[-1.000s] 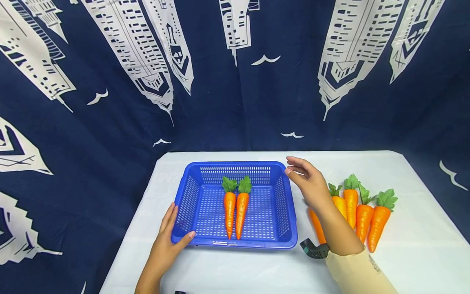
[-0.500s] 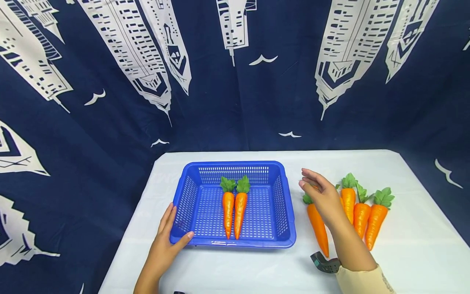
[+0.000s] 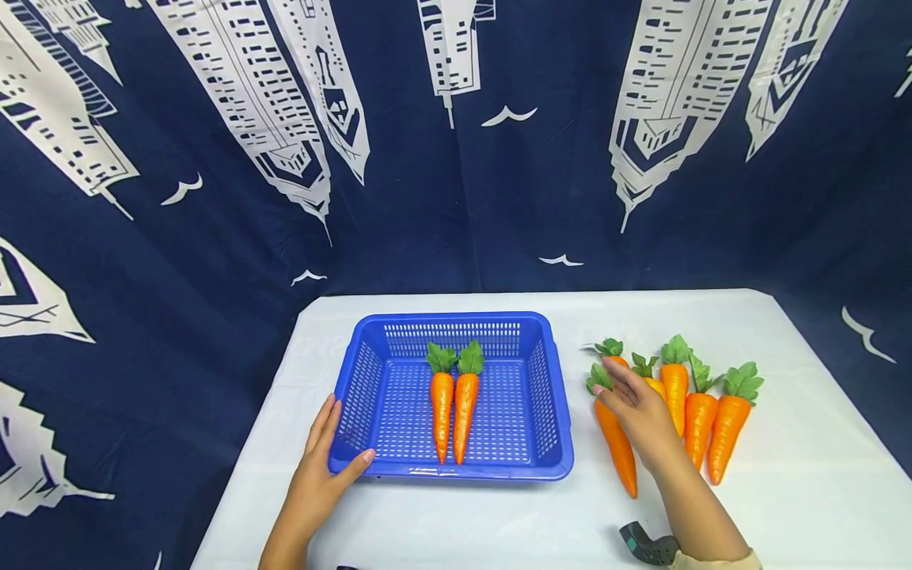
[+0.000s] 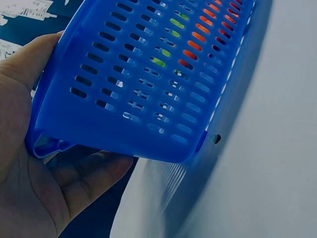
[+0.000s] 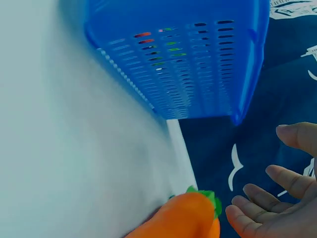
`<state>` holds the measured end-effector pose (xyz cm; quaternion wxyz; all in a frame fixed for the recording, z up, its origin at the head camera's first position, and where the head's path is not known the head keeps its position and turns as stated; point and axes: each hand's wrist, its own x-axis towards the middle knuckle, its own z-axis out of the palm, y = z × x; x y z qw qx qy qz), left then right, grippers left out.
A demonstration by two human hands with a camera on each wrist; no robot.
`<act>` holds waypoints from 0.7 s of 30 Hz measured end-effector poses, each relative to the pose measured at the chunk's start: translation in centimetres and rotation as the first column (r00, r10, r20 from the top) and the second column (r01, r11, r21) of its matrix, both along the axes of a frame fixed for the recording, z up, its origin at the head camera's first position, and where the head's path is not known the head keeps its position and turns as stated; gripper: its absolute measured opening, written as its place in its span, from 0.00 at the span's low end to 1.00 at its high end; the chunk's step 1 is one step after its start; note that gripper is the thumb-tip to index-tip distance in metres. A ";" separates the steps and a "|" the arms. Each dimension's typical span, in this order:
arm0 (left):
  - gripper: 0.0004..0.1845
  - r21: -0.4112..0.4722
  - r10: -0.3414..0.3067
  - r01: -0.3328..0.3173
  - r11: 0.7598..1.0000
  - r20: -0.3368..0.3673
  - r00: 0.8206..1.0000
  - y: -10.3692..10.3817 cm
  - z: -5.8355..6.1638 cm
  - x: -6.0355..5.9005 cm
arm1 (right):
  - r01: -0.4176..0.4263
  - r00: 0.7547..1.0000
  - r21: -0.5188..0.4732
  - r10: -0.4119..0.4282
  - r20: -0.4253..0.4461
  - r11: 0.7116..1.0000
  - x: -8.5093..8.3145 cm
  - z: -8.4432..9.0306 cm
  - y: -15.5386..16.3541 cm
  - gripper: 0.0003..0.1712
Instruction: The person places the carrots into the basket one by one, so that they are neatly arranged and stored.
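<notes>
A blue plastic basket [image 3: 456,473] with slotted sides stands on the table, two orange carrots [image 3: 442,412] with green leaves side by side in it. My left hand [image 3: 313,483] holds its near left corner, thumb at the front rim and fingers along the left side; the left wrist view shows the basket wall [image 4: 99,124] between thumb and fingers. Right of the basket, my right hand [image 3: 644,419] hovers over a group of carrots with fingers loosely spread and nothing in them. Closest to it lies a slanted carrot [image 3: 618,451], while another carrot [image 3: 614,361] is partly hidden behind the fingers.
Farther right lie several more carrots [image 3: 730,435], one yellower carrot [image 3: 655,385] among them. A white cloth covers the table [image 3: 470,522]. Behind it hangs a navy curtain [image 3: 456,206] with white buildings and birds. A dark wrist device [image 3: 647,545] sits on the right wrist.
My right hand has moved from the basket's right rim to the right and nearer, over the carrots. The left hand has stayed at the basket's corner; the basket has not visibly moved.
</notes>
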<state>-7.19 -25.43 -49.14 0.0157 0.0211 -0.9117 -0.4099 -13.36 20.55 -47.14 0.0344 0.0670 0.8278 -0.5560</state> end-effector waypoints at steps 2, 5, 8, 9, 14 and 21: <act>0.52 0.000 -0.001 0.001 1.000 0.000 1.000 0.0 0.0 0.0 | -0.002 1.000 0.017 0.002 0.005 1.000 0.5 -0.3 0.2 0.41; 0.52 -0.004 0.001 -0.001 1.000 0.005 1.000 0.1 0.1 0.0 | -0.016 1.000 0.056 0.015 0.009 0.998 1.3 -0.8 0.5 0.41; 0.52 -0.007 0.002 -0.002 1.000 0.009 1.000 0.1 0.3 0.0 | -0.027 1.000 0.069 0.025 0.016 0.997 1.8 -1.3 0.7 0.41; 0.52 -0.007 0.002 -0.002 1.000 0.009 1.000 0.1 0.3 0.0 | -0.029 0.999 0.071 0.028 0.020 0.997 1.8 -1.4 0.8 0.41; 0.51 0.002 -0.007 0.007 1.000 -0.005 1.000 0.1 0.3 0.1 | -0.031 0.999 0.085 0.028 0.034 0.996 2.0 -2.0 0.8 0.42; 0.51 0.018 -0.006 0.006 1.000 -0.015 1.000 0.1 0.2 0.0 | -0.034 0.997 0.058 0.030 0.069 0.998 1.6 -2.8 0.4 0.44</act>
